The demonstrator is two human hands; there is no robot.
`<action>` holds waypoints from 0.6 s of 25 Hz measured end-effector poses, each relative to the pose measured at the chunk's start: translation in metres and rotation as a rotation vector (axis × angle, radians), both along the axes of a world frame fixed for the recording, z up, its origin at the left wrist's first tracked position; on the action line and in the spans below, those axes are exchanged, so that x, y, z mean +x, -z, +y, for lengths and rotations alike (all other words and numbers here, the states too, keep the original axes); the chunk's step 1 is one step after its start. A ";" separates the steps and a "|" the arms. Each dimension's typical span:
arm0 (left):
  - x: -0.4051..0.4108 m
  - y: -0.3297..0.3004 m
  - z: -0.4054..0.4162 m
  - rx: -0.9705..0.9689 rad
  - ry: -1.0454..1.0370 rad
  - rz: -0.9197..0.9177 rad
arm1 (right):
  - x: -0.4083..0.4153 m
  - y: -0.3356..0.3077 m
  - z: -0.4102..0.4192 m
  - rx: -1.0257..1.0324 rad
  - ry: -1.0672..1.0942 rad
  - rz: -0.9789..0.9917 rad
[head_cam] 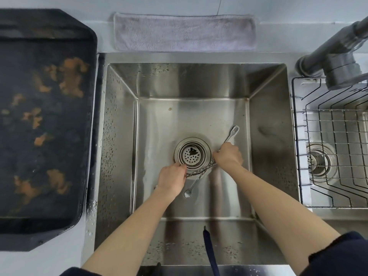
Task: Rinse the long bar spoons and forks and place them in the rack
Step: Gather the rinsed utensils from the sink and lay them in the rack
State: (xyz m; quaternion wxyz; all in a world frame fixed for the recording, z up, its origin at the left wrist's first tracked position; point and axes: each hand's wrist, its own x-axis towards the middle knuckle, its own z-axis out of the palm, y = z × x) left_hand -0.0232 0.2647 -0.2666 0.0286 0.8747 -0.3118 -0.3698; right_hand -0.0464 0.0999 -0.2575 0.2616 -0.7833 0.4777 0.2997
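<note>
Several long twisted-handle bar utensils lie across the bottom of the steel sink (199, 116), just in front of the round drain strainer (191, 153). A fork head (235, 129) sticks out beyond my right hand (229, 155), and a small spoon bowl (187, 193) lies near my left hand (173, 179). Both hands are down on the sink floor, fingers closed around the handles (201, 170) at opposite ends. The wire rack (338, 148) sits in the second basin at the right, with nothing in it that I can see.
A dark grey faucet (338, 62) stands at the top right, its spout turned over the rack side. A black tray (43, 120) with orange stains lies on the left counter. A grey cloth (185, 32) lies behind the sink. A dark strap (209, 250) hangs at the front.
</note>
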 end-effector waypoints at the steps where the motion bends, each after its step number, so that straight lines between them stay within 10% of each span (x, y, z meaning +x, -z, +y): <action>1: 0.000 0.000 0.001 -0.007 -0.003 -0.002 | 0.001 0.001 -0.001 0.009 0.034 -0.001; 15: 0.009 -0.003 0.017 -0.040 -0.082 -0.018 | -0.004 -0.001 -0.013 0.139 0.207 -0.115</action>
